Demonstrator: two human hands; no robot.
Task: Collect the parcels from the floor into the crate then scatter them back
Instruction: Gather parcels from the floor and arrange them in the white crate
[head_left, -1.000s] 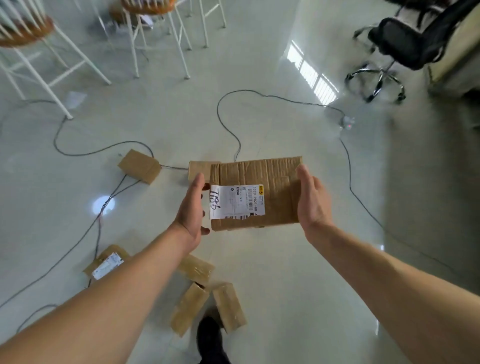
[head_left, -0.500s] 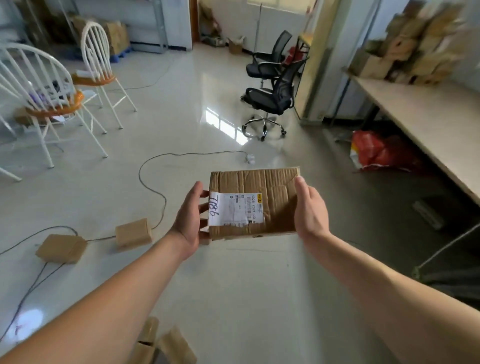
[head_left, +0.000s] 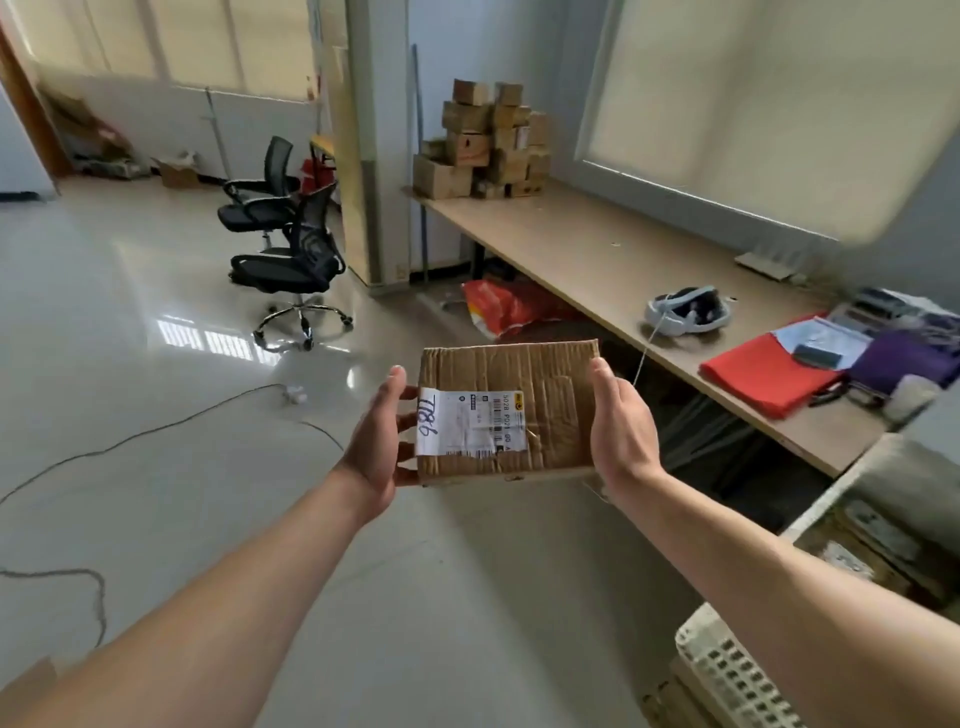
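The parcel is in mid-air at the centre of the scene, carried flat above the glossy floor and touching nothing but the person's two hands.

A second ago the view looked down on several small cardboard parcels lying among cables. It has since swung up and to the right, and those parcels have left the frame. A long worktop now runs along the right wall, with a stack of boxes at its far end and red cloth and a headset nearer. Two office chairs stand at the far left.

The white perforated crate has come into view at the near right corner, below the right forearm and well apart from the parcel. This reads as the carry leg of the collecting phase: the parcel is lifted but not yet in the crate, and the others are probably still waiting on the floor.

The grip is the same as before. The left hand holds the left edge beside the white label, its fingers wrapped against the side. The right hand grasps the right edge, thumb on top, with its other fingers hidden beneath.
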